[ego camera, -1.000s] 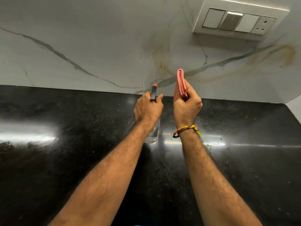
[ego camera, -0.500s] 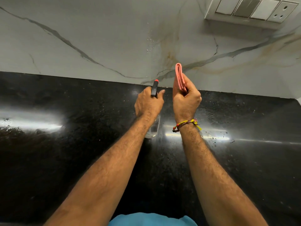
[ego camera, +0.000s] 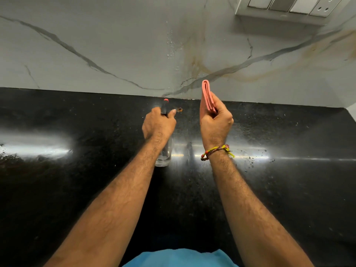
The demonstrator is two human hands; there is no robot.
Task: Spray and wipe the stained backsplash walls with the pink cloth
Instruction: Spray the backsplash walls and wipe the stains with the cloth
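The left hand (ego camera: pixel 159 124) had its fingers (ego camera: pixel 172 112) curled tight round the head of a clear spray bottle (ego camera: pixel 163 154), whose red-tipped nozzle (ego camera: pixel 165 101) pointed at the backsplash wall (ego camera: pixel 115 45). What the bottle held could not be told. The right hand (ego camera: pixel 215 122) gripped the folded pink cloth (ego camera: pixel 206 95) upright, fingers closed over its lower end, just short of the brown-stained wall. Both hands were above the black table (ego camera: pixel 77 189).

Left hand (ego camera: pixel 159 124) grips spray bottle (ego camera: pixel 163 153); right hand (ego camera: pixel 215 122) pinches pink cloth (ego camera: pixel 207 97).
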